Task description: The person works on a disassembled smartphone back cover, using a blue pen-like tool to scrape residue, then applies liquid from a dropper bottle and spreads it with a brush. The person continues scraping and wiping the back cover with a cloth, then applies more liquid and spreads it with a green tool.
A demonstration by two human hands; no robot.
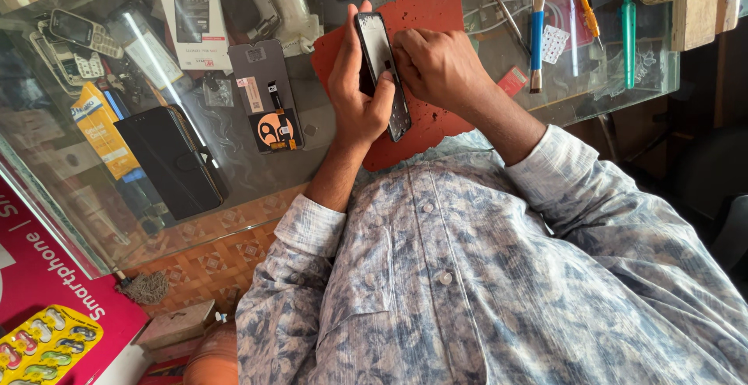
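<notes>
Glass covers the counter below me, and through it I see old handsets and small boxed parts on a shelf underneath. On the glass lies a red-brown work mat, partly under my hands.

My left hand holds a black smartphone upright above the mat, palm wrapped round its back, thumb along the lower edge of the screen side, fingers curled behind. The phone is tilted, with its pale, reflective screen facing me. My right hand presses against the phone's right edge, fingers bunched and bent with the tips on the frame; I cannot tell if they pinch anything small.

Left of the mat on the glass rests a detached phone display panel with an orange patch near its lower end, and further left a black folding phone case. Beyond my right hand lie a blue-handled tool, an orange-handled tool and a green-handled tool, well apart from the phone. My patterned blue-grey shirt fills the lower part of the view. At the lower left corner sits a yellow blister card on a red box.
</notes>
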